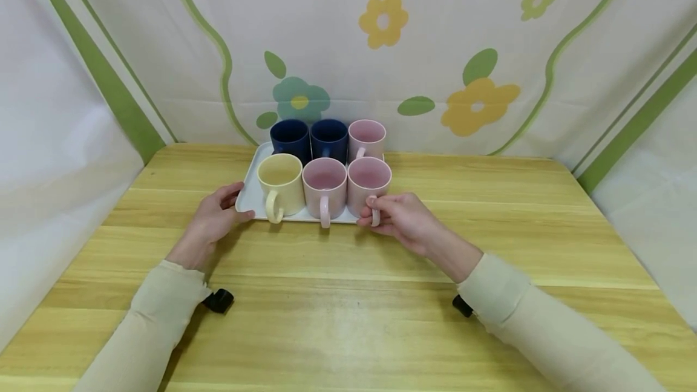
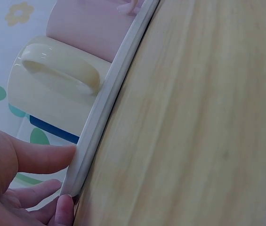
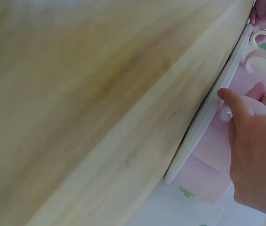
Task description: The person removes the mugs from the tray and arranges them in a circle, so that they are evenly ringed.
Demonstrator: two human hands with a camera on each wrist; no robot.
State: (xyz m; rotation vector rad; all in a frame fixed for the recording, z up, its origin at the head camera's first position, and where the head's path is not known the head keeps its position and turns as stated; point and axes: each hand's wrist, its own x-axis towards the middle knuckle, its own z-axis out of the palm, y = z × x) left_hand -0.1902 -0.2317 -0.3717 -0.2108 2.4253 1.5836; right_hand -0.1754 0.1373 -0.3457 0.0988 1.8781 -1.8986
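A white tray [image 1: 250,198] bears several mugs in two rows. The front row holds a pale yellow mug [image 1: 288,198], a pink mug [image 1: 336,201] in the middle and another pink mug [image 1: 359,193] at the right end. My right hand [image 1: 408,222] pinches the handle of that right-end pink mug, which stands at the tray's front right. At the front left corner, my left hand [image 1: 209,219] grips the tray; in the left wrist view its thumb [image 2: 48,157] presses the rim and the other fingers lie round the corner.
Two navy mugs [image 1: 290,135] and a third pink mug [image 1: 367,132] form the back row, close to the flowered cloth [image 1: 337,35] behind the wooden table [image 1: 348,313]. White cloth hangs at both sides. A black strap piece [image 1: 219,301] shows at the left cuff.
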